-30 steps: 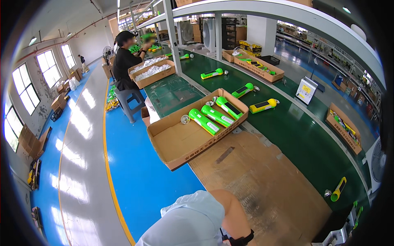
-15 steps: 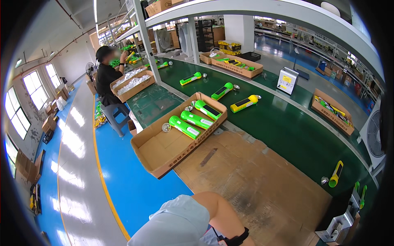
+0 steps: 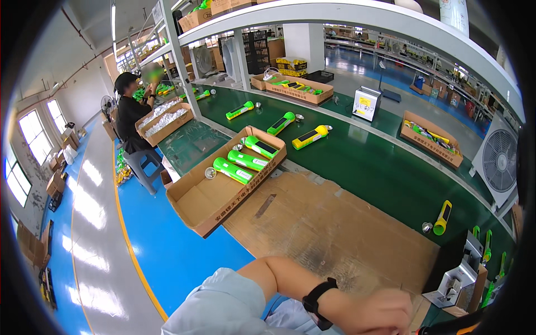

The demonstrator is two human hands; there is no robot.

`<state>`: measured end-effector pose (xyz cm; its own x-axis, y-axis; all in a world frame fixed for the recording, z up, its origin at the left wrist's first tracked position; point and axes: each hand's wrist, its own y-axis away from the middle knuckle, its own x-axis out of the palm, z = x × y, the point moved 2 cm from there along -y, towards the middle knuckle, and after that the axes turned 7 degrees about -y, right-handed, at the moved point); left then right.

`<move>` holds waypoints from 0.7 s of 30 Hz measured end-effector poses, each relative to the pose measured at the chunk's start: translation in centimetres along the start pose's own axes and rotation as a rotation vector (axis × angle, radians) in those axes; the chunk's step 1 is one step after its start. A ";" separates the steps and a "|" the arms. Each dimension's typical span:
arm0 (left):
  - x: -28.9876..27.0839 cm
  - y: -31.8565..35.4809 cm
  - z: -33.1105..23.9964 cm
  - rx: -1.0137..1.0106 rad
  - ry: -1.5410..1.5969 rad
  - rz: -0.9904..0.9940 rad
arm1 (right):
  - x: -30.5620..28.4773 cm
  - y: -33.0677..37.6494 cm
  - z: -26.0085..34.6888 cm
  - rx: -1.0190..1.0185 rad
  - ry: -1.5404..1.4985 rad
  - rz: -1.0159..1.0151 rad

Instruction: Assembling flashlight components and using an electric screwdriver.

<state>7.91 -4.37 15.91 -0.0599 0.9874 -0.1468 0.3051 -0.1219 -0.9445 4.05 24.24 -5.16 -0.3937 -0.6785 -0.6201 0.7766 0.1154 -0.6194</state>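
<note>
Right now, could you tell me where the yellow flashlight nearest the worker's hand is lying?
In the head view, the yellow flashlight lies at the right on the green conveyor belt, just beyond the cardboard sheet, above the hand.

A pale blue-grey short sleeve [image 3: 223, 304] covered the person's upper arm, its fabric soft and lightly creased, ending in a rounded hem above the elbow. Below it the forearm [image 3: 279, 276] was bare. A black watch [image 3: 317, 301] with a broad, matte band circled the wrist. Beyond the band showed the hand [image 3: 385, 312], without glove or ring that I could make out. More of the same pale cloth bunched beneath the arm.
</note>
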 end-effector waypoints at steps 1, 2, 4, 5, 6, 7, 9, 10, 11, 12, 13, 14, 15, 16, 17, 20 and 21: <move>-0.7 -1.1 -1.3 0.091 0.128 -0.326 | 0.0 0.0 -0.4 -0.026 0.008 0.020; -1.0 -2.2 -2.2 0.180 0.274 -0.650 | -0.1 0.3 -1.2 -0.054 0.034 0.036; -2.0 -4.1 -4.4 0.354 0.250 -0.858 | -1.0 1.0 -3.3 -0.104 0.116 0.089; -2.0 -3.6 -5.5 0.379 0.203 -0.907 | -1.0 1.1 -3.6 -0.127 0.160 0.122; -2.1 -2.9 -6.4 0.409 0.145 -0.954 | -0.1 0.5 -3.1 -0.176 0.213 0.175; -2.4 -2.3 -6.2 0.413 0.149 -0.956 | 0.2 0.2 -2.5 -0.178 0.217 0.171; -3.2 -0.8 -5.8 0.688 0.112 -0.831 | 0.2 -1.8 2.8 -0.277 0.068 -0.146; -2.9 -1.0 -5.6 0.684 0.111 -0.838 | 0.3 -2.9 4.0 -0.278 0.074 -0.139; -2.0 -1.6 -5.1 0.598 0.078 -0.966 | 0.0 -3.8 4.9 -0.337 0.018 -0.128; -1.6 -2.0 -5.3 0.508 0.021 -1.084 | -0.1 -4.1 5.6 -0.400 -0.058 -0.107; -1.4 -2.1 -5.4 0.491 0.011 -1.088 | -0.1 -4.0 5.5 -0.391 -0.061 -0.091; -1.3 -2.2 -5.2 0.478 0.053 -1.099 | 0.0 -4.0 5.1 -0.376 -0.092 -0.090; -1.3 -2.1 -4.9 0.463 0.094 -1.108 | 0.2 -4.0 4.5 -0.358 -0.124 -0.089; -1.4 -2.0 -4.0 0.434 0.103 -1.110 | 0.4 -3.9 3.8 -0.330 -0.141 -0.094; -1.6 -1.8 -2.9 0.447 0.136 -1.113 | 0.6 -3.6 3.1 -0.301 -0.158 -0.101; -0.7 -1.7 -2.4 0.721 0.416 -1.172 | 0.8 -3.6 3.1 -0.207 -0.164 -0.009; -0.5 -1.7 -2.6 1.010 0.701 -1.208 | 0.9 -3.4 2.4 -0.238 -0.088 -0.048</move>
<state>9.87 -4.44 18.37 0.6899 0.3802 0.6161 -0.2846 0.9249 -0.2521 2.22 21.46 -2.49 -0.3751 -0.7465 -0.5496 0.6160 0.2424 -0.7495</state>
